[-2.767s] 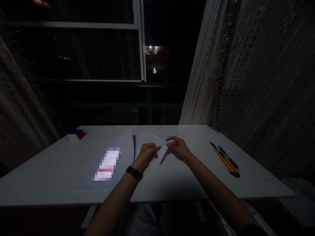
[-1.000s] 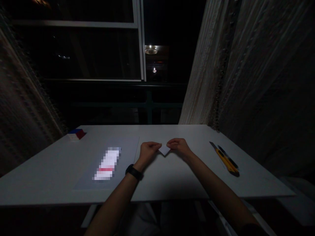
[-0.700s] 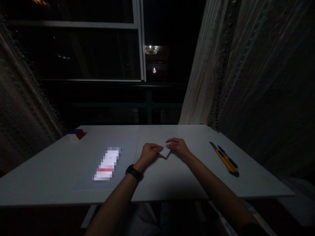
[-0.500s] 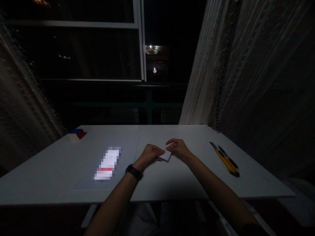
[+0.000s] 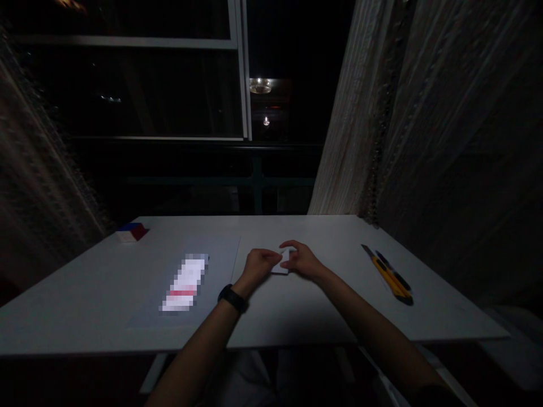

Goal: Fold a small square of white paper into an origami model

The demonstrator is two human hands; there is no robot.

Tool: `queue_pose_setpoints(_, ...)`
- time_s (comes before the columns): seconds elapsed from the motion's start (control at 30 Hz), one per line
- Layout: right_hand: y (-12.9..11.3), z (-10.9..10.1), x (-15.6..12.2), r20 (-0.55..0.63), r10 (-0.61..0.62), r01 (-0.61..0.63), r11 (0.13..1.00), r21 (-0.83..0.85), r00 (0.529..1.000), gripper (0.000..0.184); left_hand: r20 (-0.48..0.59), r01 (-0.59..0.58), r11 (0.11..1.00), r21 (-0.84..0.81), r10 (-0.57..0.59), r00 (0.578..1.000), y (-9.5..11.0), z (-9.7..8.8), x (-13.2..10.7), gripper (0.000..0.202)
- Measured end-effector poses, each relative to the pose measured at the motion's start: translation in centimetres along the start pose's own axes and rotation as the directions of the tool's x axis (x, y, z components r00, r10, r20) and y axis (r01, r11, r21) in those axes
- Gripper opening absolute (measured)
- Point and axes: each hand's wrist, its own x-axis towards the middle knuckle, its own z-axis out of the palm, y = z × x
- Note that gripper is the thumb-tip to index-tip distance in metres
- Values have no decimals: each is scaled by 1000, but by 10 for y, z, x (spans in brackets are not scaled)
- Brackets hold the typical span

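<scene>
A small folded piece of white paper (image 5: 283, 264) lies on the white table (image 5: 297, 316) between my two hands. My left hand (image 5: 259, 265), with a dark watch on the wrist, has its fingers curled and pinches the paper's left edge. My right hand (image 5: 303, 262) rests over the paper's right side, fingers bent and pressing it down onto the table. Most of the paper is hidden under the fingers.
A flat sheet with a blurred label (image 5: 186, 281) lies left of my hands. A small red, white and blue block (image 5: 131, 232) sits at the far left corner. A yellow utility knife (image 5: 388, 277) and a dark pen (image 5: 394, 271) lie at the right. Curtains hang on both sides of a dark window.
The larger triangular paper held up earlier has become a small folded piece. Both hands have brought it down flat onto the table, and my right hand now covers it.
</scene>
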Motion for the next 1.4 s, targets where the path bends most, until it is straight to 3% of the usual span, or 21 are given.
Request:
queue_pose_setpoints(0.1,1,3,0,7,-25,26,997,-66,1000,58,-45,21,996,89,-17,999,-10,0,6,22)
queue_pose_setpoints(0.23,5,6,1,26,-35,36,997,-62,999,64,-71,40,995,89,-33,997,-11,0,7,23)
queue_pose_setpoints(0.43,3,1,0,1,-45,45,993,-110,999,66,93,-116,988,100,106,990,0,-1,0,30)
queue_pose_setpoints(0.53,-1,-1,-2,-1,-35,34,993,-117,999,66,87,-133,971,199,118,989,1,-2,-2,33)
queue_pose_setpoints(0.7,-4,4,2,-76,-12,17,997,74,997,33,37,-121,935,333,115,993,-1,-3,-1,33)
queue_pose_setpoints(0.77,-3,4,5,-155,16,9,987,159,988,34,34,-127,928,351,123,992,0,-3,-2,33)
queue_pose_setpoints(0.93,-2,-3,9,-269,52,-3,983,181,962,37,115,-110,967,229,85,990,7,1,-5,31)
queue_pose_setpoints(1.07,-3,-9,8,-307,56,-1,985,174,950,38,207,36,997,69,-50,977,6,4,-6,27)
queue_pose_setpoints(1.27,-6,-2,8,-300,65,-9,983,186,952,38,109,64,992,105,-76,991,10,4,-9,23)
queue_pose_setpoints(1.4,-8,-3,8,-350,48,-2,991,133,935,37,128,90,994,58,-97,987,13,5,-10,22)
